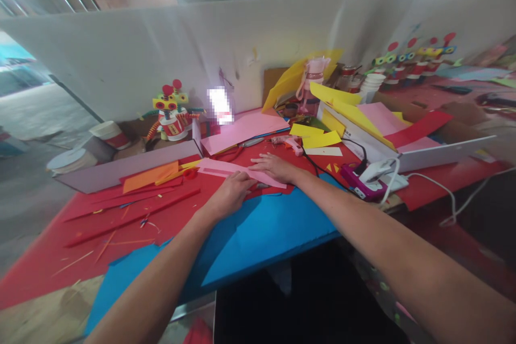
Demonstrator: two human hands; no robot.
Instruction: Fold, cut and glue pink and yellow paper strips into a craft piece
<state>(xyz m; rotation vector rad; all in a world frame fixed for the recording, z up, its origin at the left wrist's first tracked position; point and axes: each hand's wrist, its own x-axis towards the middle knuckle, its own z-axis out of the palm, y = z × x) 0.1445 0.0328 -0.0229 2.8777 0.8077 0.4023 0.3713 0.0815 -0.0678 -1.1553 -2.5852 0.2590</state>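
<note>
A folded-looking strip of pink paper (pixel 220 167) lies across the red and blue table covering in front of me. My right hand (pixel 278 167) rests on it with the fingers stretched out flat. On the strip's near edge, my left hand (pixel 236 193) presses down with its fingers bent together. A small greyish thing shows by the left fingertips, but I cannot make out what it is or whether the hand grips it. Just beyond my right hand lies a pink glue gun (pixel 292 144). Behind the strip is a larger pink sheet (pixel 245 130).
Paper-cup robots (pixel 173 118) stand behind a low box wall (pixel 133 166) at the left. Yellow paper pieces (pixel 322 140), a purple power strip (pixel 363 183) with cables, and a white box (pixel 443 153) of coloured paper are at the right. A lit phone (pixel 220 105) leans at the back.
</note>
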